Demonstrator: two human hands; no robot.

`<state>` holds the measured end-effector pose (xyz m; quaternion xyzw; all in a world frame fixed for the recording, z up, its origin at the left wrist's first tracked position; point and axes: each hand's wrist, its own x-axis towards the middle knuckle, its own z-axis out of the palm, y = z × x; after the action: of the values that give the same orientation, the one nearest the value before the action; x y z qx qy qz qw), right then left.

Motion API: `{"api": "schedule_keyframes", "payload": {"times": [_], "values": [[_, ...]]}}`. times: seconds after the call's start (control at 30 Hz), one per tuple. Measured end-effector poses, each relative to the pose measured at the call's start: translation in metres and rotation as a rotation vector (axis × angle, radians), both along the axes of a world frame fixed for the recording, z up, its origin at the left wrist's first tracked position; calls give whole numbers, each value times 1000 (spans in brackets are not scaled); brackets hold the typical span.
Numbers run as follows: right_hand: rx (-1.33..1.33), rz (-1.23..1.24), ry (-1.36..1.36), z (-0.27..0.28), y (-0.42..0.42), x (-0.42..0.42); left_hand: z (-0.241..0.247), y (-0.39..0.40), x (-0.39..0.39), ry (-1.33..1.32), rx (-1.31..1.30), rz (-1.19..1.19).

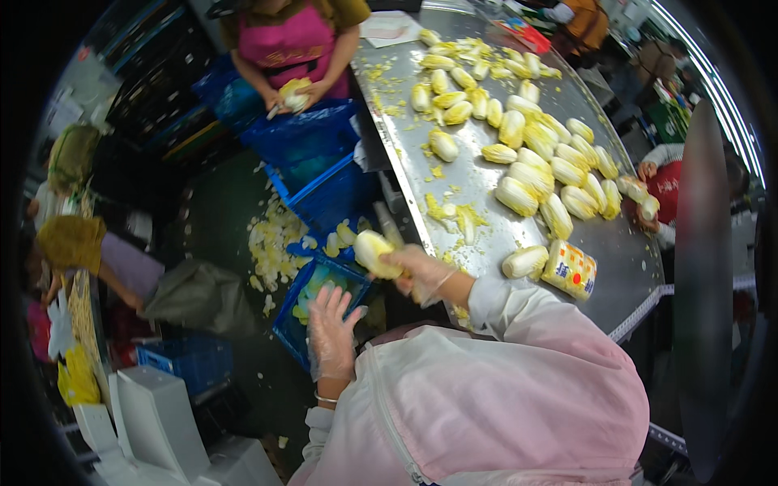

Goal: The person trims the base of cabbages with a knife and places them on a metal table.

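Observation:
In my right hand (419,273), gloved in clear plastic, is a pale napa cabbage (374,252), held over the gap beside the steel table. A blurred blade-like thing (387,222) rises just behind the cabbage; whether the same hand grips it is unclear. My left hand (332,331), in a clear glove, has its fingers spread and holds nothing. It is over the near edge of a blue lined crate (304,270) with cabbage leaves inside. Many napa cabbages (527,182) lie on the steel table (614,255), one of them near a printed yellow and white packet (569,270).
Across from me a person in a pink apron (285,45) holds a cabbage above a blue bag (304,133). Loose leaves (273,240) litter the floor. A person in red (662,188) handles cabbages at the table's far right edge. White boxes (152,419) stand lower left.

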<state>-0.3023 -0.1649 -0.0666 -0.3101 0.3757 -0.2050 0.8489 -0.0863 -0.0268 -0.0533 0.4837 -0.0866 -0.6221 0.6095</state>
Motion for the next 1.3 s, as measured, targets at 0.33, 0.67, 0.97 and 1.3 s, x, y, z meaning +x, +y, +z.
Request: {"api": "schedule_keyframes", "payload": {"times": [0.33,0.67,0.97,1.3], "values": [[-1000,-272,1329,-15,-154,-228,-21,7,18,14,55,-22],[-1299,227,1938,-57,-113,-222,-30,21,28,51,96,51],[-988,189,1521,8,-108,-211,-24,41,30,-20,59,111],[-690,233,122,118,-11,0,31,-22,19,-599,-512,-193]]}}
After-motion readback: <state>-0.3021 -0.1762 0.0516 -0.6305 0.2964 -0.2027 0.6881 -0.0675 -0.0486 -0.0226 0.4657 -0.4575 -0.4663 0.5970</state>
